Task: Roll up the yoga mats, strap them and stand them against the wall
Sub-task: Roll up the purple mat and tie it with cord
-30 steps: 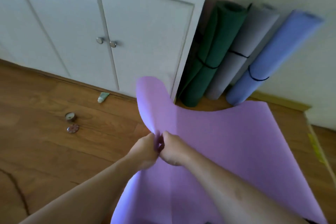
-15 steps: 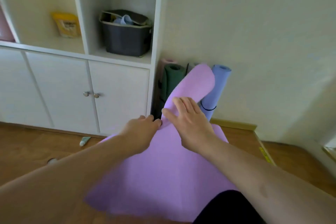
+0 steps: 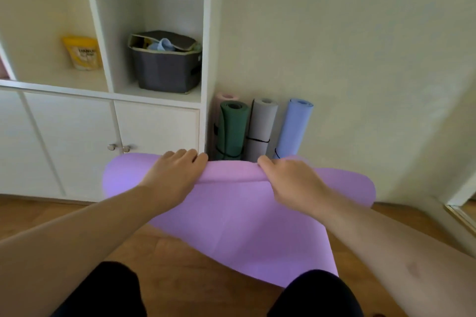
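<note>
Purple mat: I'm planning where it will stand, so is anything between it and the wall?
Yes. The green mat, grey mat and blue mat lean on the wall directly behind the purple mat; bare wall shows right of them.

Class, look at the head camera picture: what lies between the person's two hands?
In the head view, the rolled top edge of the purple mat spans the gap between the left hand and the right hand; both grip it.
</note>
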The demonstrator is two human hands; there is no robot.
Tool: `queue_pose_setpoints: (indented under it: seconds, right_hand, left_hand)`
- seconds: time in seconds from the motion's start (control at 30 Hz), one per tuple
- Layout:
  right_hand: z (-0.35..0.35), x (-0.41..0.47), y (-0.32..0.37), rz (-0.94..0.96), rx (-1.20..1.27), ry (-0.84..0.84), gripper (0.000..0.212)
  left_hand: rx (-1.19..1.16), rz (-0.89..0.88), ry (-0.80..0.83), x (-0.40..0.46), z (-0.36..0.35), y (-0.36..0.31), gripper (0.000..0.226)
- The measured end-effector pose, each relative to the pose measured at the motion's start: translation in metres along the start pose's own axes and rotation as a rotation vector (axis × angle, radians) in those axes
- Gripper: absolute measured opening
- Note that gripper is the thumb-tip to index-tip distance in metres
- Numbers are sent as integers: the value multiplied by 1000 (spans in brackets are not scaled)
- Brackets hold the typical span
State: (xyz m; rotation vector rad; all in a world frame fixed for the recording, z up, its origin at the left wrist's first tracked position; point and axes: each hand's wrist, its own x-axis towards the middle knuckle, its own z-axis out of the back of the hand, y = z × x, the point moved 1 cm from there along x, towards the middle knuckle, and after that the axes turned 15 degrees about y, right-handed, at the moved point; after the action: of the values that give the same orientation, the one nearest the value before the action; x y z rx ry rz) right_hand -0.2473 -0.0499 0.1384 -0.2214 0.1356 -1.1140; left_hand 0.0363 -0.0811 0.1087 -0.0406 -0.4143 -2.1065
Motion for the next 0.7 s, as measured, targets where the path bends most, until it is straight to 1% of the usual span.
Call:
queue_pose_setpoints:
  seconds: [0.07,0.13,0.17,0.23,0.3,0.33,0.37,0.4,0.43,0.47,0.53,0.6,0.67,0.7]
  right_hand:
    - [-18,-7,2,22,21,19,46]
    - [-33,-13,2,19,18,30,49]
    - [-39,-16,2,10,14,33,47]
    - [-48,-21,1,-26,41,59,35]
    - [-50,-26,-3,-62,95,146,20]
    - [-50,-28,-6,-74,98,169,19]
    - [-51,-29,-10,-81,78,164,21]
    - [-52,-32,-14,-81,53,132,23]
    - [-54,-34,-19,-81,13,84,25]
    - [-55,-36,-24,-94,-39,48,27]
    - [-58,-40,-28,-149,-101,-11,32]
    - [-58,-42,-26,-160,-123,-31,32]
    - [-62,-41,-18,-128,-81,57,27]
    - [-64,-39,-15,-128,-12,129,27]
  left_hand:
    - [56,-51,-19,-1,-13,-1,62]
    - [109,-122,-30,0,-18,1,59]
    - [130,-141,-28,2,-19,3,56]
    - [114,-99,9,7,-20,8,48]
    - [23,-27,62,9,-18,5,44]
    - [-19,-6,108,9,-20,-1,38]
    - [-46,19,169,9,-23,-6,28]
    - [-60,26,265,9,-26,-13,16]
    - [-64,19,321,8,-29,-19,5]
    - [-64,18,354,8,-32,-26,5]
    - [-47,24,390,6,-39,-34,15]
    - [-29,45,417,3,-40,-37,18]
    - [11,53,449,-4,-40,-38,19]
    - [21,57,464,-7,-40,-39,21]
